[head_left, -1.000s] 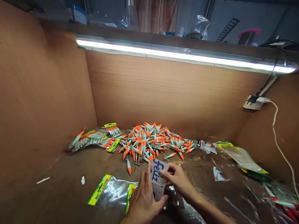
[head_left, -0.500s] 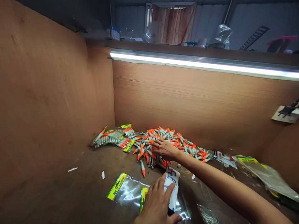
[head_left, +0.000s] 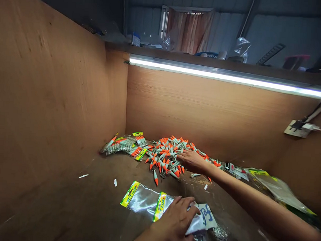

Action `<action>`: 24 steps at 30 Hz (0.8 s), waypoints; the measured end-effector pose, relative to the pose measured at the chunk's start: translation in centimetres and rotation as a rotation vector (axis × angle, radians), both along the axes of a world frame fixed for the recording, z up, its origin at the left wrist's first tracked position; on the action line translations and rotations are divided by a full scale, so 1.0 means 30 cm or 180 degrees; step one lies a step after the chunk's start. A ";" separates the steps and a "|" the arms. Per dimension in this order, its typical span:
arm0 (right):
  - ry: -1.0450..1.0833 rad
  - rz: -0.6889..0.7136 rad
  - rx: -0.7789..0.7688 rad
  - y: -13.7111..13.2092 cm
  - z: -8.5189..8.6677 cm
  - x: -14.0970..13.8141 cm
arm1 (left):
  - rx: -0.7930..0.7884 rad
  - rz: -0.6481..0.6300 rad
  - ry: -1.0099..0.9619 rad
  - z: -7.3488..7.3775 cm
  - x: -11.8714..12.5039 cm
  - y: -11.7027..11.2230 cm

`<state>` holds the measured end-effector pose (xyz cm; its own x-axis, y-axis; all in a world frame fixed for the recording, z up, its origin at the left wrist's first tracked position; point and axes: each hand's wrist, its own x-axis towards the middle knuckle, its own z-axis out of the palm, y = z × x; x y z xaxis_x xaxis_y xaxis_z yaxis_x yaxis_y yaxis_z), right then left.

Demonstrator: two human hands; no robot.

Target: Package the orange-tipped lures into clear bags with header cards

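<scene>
A pile of orange-and-white fishing lures (head_left: 164, 152) with metal hooks lies against the back panel. At its right part, my right hand (head_left: 192, 162) has its fingers bent down and together among the lures; its fingertips are partly hidden, so what they pinch does not show. Nearer to me, my left hand (head_left: 178, 217) is closed on a white card (head_left: 206, 218) with blue handwriting. Under and beside this hand lie clear packaging bags (head_left: 144, 199) with yellow-green "BCT LURE" headers. One loose lure (head_left: 155, 177) lies at the pile's front.
Filled lure packs (head_left: 122, 143) are heaped left of the pile. To the right lie a small pack (head_left: 236, 171) and a stack of clear bags (head_left: 279, 189). White scraps (head_left: 115, 182) dot the tabletop. Wooden panels enclose the back and sides; a lit tube lamp (head_left: 217, 75) runs above.
The white card has turned and tilted to the right in my left hand, uncovering more of the second bag's header. My right hand has shifted right across the lure pile. The camera view has moved slightly.
</scene>
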<state>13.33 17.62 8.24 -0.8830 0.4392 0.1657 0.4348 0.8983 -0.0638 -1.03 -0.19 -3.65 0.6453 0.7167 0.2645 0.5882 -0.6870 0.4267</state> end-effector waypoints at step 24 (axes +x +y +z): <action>0.2054 -0.2483 -0.1566 -0.317 -0.418 0.623 | -0.0370 0.0240 -0.0018 0.054 -0.027 0.099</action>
